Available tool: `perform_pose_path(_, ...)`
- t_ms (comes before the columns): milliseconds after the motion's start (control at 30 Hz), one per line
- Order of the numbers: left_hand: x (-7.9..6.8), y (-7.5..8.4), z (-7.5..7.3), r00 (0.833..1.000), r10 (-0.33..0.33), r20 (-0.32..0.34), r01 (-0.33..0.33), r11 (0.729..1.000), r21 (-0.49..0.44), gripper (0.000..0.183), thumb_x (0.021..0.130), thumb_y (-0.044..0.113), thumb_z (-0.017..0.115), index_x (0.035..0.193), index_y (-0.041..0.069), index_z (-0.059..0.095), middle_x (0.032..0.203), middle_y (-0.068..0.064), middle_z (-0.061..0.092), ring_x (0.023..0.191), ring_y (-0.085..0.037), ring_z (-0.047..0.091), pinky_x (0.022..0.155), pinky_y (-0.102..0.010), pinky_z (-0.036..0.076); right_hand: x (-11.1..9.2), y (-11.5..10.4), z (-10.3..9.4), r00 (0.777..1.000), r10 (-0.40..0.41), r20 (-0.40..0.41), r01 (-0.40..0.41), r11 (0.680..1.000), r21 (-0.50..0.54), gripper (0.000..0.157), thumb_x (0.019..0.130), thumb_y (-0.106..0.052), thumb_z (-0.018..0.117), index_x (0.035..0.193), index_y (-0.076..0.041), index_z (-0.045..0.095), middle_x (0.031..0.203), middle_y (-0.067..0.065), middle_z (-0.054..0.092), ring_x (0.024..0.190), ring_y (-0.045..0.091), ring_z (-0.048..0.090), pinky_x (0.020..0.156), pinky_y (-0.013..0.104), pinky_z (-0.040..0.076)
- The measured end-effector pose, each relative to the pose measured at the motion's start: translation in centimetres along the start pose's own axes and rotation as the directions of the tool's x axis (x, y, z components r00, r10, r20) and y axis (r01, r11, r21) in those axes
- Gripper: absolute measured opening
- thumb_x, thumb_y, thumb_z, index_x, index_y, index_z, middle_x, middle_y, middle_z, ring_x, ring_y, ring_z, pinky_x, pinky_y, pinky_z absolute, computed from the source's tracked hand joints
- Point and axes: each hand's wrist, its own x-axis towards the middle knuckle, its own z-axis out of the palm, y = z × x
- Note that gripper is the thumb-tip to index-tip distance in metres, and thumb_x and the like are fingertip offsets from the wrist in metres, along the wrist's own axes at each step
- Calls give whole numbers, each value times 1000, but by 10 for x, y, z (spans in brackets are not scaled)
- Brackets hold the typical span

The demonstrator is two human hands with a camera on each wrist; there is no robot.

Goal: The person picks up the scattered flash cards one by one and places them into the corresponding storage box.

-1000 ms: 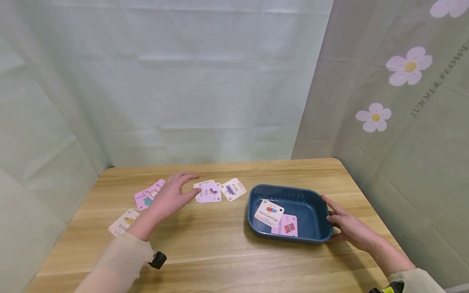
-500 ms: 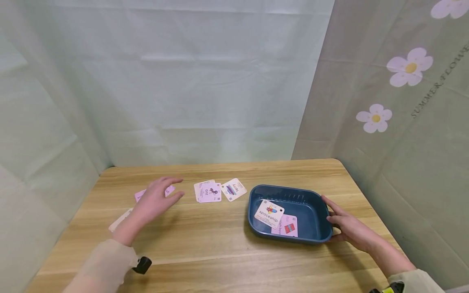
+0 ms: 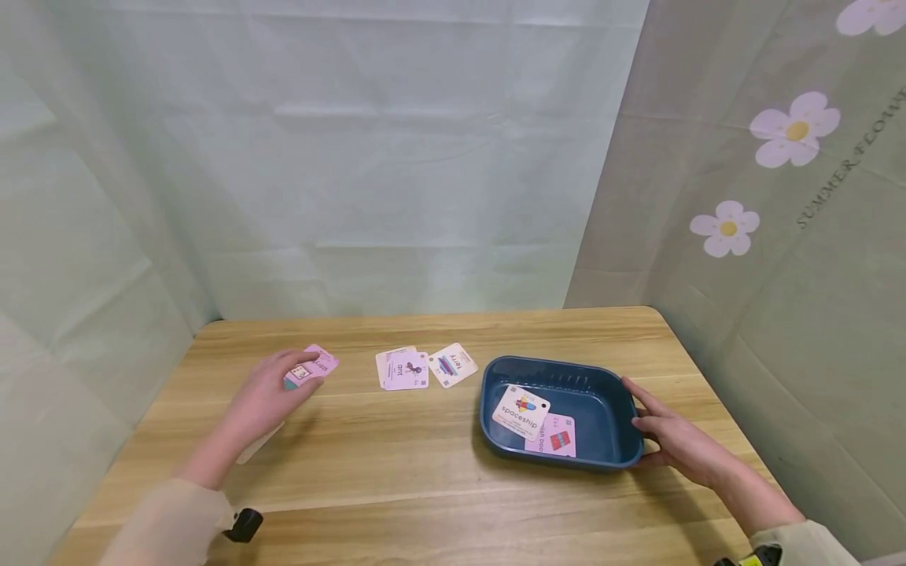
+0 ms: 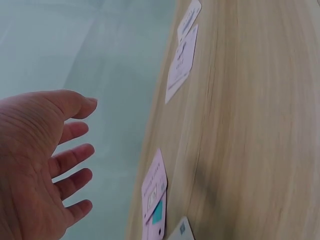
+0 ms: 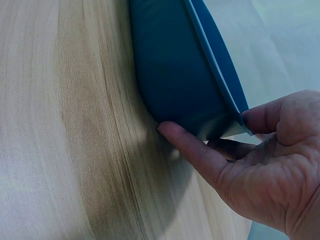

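Observation:
My left hand (image 3: pixel 265 397) reaches over the left of the table, thumb and fingers apart, overlapping two pink picture cards (image 3: pixel 320 363) in the head view. The left wrist view has that hand (image 4: pixel 35 160) with loosely bent fingers and nothing between them; the pink cards (image 4: pixel 154 187) lie on the wood. A pale card (image 3: pixel 258 446) is mostly hidden under the left forearm. At the right, my right hand (image 3: pixel 679 444) grips the end of a blue plastic bin (image 3: pixel 598 428), thumb at its rim and a finger low on its wall. Inside lie a spaceship card (image 3: pixel 521 410) and a pink book card (image 3: pixel 557 440).
An ant card (image 3: pixel 406 373) overlaps another card at the table's back middle, with a ferry card (image 3: pixel 453 365) beside it. Pale curtains (image 3: pixel 389 157) hang behind the wooden table (image 3: pixel 396 487) and along both sides.
My left hand has moved left and toward the body, away from the ant card, to the pink cards. The right hand and the bin have stayed put.

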Motion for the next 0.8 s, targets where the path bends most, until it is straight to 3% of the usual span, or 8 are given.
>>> perform_pose_path(400,-16,-28,-7,999,-29,-24,30,999,41,52,98,32,70,136,-3,59,134,-32,55,124,-54,46,96,-70,38,0,-1,0,1000,4,-6,-4,1000,4,69,109,-7,30,165,-29,-2,164,18,-31,145,58,-5,91,64,52)
perform_pose_path(800,-28,-42,-8,994,-113,8,113,994,-1,63,100,42,65,142,-3,53,142,-35,46,129,-61,35,97,-75,32,-1,0,1,1000,-9,1,9,1000,8,69,109,-6,31,165,-26,-2,164,19,-30,146,58,-5,90,64,52)
